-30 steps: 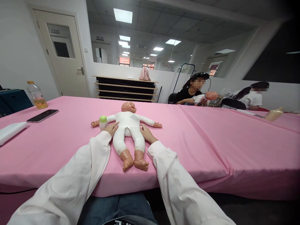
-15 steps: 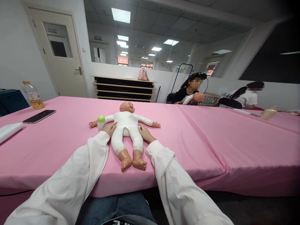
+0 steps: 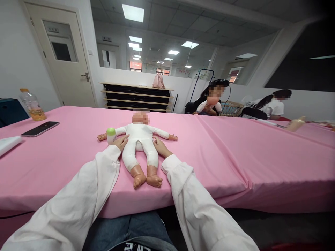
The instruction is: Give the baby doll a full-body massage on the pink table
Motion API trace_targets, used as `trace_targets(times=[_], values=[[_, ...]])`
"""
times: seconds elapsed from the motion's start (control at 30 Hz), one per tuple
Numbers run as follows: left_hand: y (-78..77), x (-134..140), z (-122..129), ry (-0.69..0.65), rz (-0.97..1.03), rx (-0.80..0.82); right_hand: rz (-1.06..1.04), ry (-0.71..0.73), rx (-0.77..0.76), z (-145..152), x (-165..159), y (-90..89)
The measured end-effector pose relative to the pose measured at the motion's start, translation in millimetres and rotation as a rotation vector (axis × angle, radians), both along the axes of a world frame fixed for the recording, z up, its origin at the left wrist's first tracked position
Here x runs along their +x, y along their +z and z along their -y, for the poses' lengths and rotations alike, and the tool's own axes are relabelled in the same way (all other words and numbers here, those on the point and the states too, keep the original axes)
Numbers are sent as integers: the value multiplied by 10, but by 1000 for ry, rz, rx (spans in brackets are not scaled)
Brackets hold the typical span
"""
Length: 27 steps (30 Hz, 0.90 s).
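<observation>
A baby doll (image 3: 140, 133) in a white cloth suit lies face up on the pink-covered table (image 3: 204, 160), its arms spread and its feet toward me. On the left side of its waist rests my left hand (image 3: 121, 142), fingers curled against the cloth. My right hand (image 3: 161, 146) grips the opposite side at the hip, some fingertips hidden behind the suit. Close beside my left hand stands a small white bottle with a green cap (image 3: 111, 135), partly in front of the doll's arm.
At the left are a phone (image 3: 41, 128), a drink bottle (image 3: 34, 108) and a white object (image 3: 9, 144). Across the table a person (image 3: 197, 104) holds another doll (image 3: 212, 100); a second person (image 3: 274, 106) sits farther right. A beige bottle (image 3: 295, 123) stands on the table's right part.
My hands stay at the doll's waist. The whole view has shifted slightly. Across the table, the other person's doll has moved left and up, nearer that person's chest.
</observation>
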<state>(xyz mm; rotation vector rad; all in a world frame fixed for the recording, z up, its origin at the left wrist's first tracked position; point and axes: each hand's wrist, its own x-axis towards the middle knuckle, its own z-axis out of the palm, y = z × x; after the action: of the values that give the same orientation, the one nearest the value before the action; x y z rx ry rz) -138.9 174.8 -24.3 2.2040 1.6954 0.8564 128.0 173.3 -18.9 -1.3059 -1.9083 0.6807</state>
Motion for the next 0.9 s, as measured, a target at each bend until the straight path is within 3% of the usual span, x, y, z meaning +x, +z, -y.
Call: trace_targets(times=[0.57,0.73,0.9], values=[[-40,-4,-17,12,66,20,-7,10,-9,9,-1,18],[-44,-8,-16,20,84,16,-18,4,51,1,-7,17],[-50,24,-34,50,306,-9,-161,8,87,-52,-27,20]])
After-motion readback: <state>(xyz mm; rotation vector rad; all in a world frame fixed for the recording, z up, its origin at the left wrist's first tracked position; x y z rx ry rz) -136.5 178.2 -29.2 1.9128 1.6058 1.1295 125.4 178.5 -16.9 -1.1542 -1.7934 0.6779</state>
